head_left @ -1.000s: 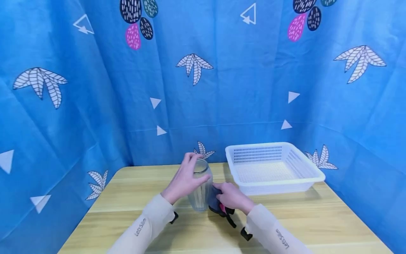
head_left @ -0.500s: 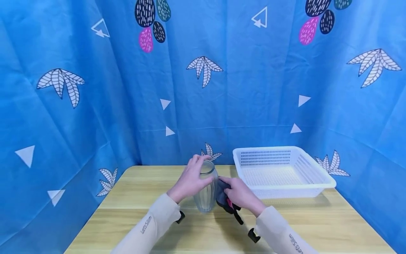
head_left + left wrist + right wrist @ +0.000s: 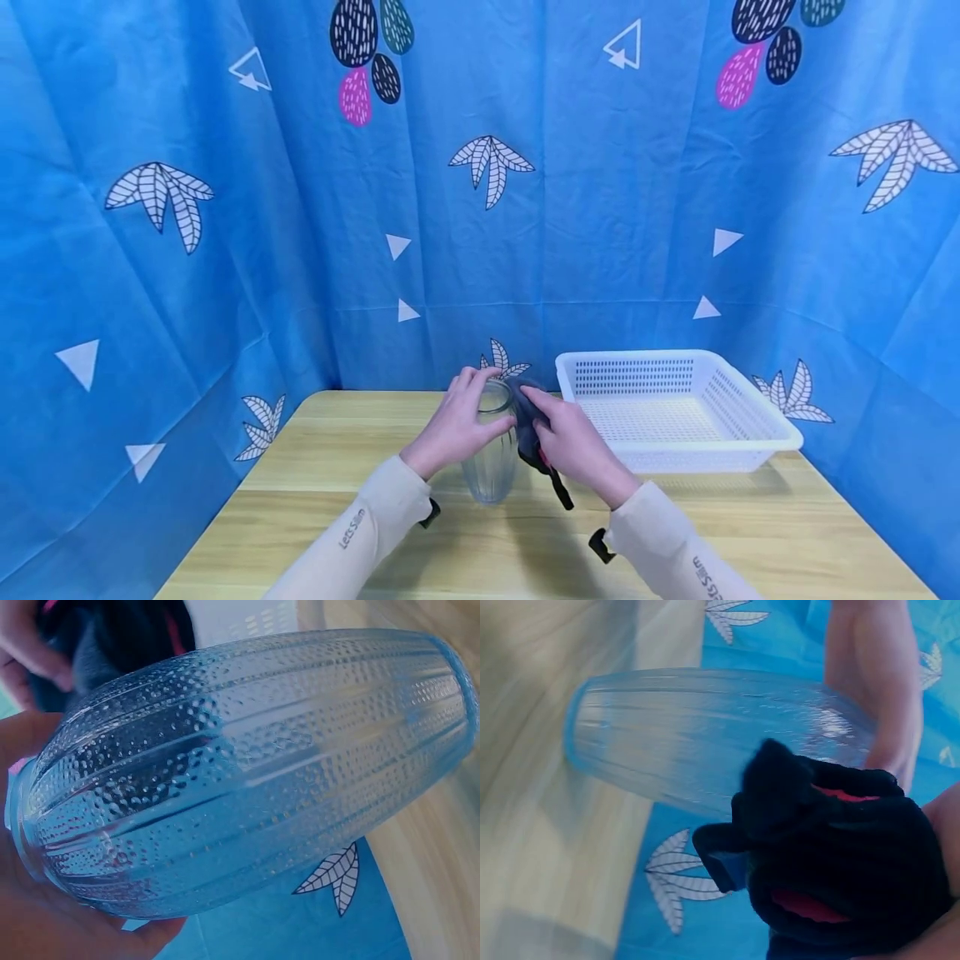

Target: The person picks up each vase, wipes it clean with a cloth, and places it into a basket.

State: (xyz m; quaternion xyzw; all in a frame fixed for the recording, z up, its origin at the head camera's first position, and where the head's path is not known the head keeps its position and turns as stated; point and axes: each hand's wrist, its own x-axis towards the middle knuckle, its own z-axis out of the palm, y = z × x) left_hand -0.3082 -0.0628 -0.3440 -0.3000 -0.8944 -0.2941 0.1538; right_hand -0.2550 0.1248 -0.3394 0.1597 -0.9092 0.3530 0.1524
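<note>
A tall clear glass vase (image 3: 491,467), ribbed and dimpled, stands upright on the wooden table in the head view. My left hand (image 3: 457,421) grips it round the neck, just below the rim, as the left wrist view also shows with the vase (image 3: 255,772) lying across the picture. At the vase's right side, my right hand (image 3: 576,437) holds a dark grey and black soft cloth article (image 3: 527,417) with pink inside and a black strap hanging down. In the right wrist view this cloth article (image 3: 840,862) bunches up and overlaps the vase's upper part.
A white plastic basket (image 3: 675,454) with slotted walls stands at the table's back right. The pale wooden table (image 3: 300,500) is bordered by a blue patterned curtain (image 3: 480,258) behind and at both sides.
The right hand has raised the cloth article along the vase's right side towards the rim. The left hand keeps its grip. The whole head view has shifted, moving the scene rightward in the picture.
</note>
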